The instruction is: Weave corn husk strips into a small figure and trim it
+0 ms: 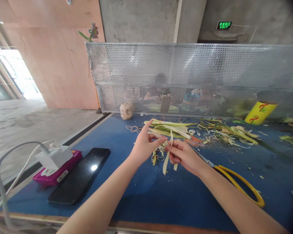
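My left hand (144, 144) pinches pale plant-leaf strips between thumb and fingers, its index finger pointing upward. Close by on the right, the curled fingers of my right hand (185, 156) grip a flat, pale leaf strip (165, 165) whose end hangs down. Between and below both hands hangs a small bunch of knotted, curly yellowish strips (155, 157); its upper part is partly hidden by the fingers. Just beyond the hands lies a pile of long green-and-cream leaves (169, 127). Scissors with yellow handles (255, 194) rest beside my right forearm, partly covered by it.
At left lie a black phone (79, 177) and a magenta power strip (72, 164) with a white charger and cables. A perforated metal screen (141, 61) bounds the blue table's far side. A yellow roll (260, 113), leaf scraps (227, 131) and a beige lump (126, 111) stand near it.
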`<state>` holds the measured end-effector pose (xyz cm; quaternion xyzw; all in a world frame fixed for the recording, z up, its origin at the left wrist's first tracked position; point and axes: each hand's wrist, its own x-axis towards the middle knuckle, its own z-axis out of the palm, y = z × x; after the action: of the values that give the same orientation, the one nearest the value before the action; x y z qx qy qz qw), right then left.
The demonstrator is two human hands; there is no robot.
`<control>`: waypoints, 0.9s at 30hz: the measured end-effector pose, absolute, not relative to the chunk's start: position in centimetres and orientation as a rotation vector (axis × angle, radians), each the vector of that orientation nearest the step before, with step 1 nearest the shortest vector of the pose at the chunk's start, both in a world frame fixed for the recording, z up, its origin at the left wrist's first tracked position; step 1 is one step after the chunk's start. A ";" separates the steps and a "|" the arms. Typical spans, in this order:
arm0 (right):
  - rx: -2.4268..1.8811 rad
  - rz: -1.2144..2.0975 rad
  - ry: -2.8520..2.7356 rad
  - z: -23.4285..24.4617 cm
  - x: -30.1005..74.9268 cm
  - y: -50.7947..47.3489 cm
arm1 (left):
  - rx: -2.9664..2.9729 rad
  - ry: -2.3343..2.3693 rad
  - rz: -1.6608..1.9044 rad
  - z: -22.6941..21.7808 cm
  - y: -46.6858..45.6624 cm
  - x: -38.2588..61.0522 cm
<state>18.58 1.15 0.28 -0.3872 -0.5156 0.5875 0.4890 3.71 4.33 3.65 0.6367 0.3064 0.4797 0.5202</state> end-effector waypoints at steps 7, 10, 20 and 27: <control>-0.950 1.407 -1.282 0.2 18.7 1.1 | 1.495 0.750 1.252 4.1 4.2 3.6; -0.946 1.395 -1.302 0.2 18.8 1.1 | 1.462 0.734 1.296 4.1 4.3 3.5; -0.820 1.415 -1.196 1.0 18.5 1.0 | 1.496 0.850 1.187 4.0 5.0 2.8; -0.855 1.337 -1.227 0.3 18.7 1.3 | 1.581 0.756 0.735 2.5 4.7 3.0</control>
<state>18.75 1.27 0.33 -0.3592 -0.5158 0.5618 0.5378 2.97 4.75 2.53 0.6766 0.3238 0.3148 0.5816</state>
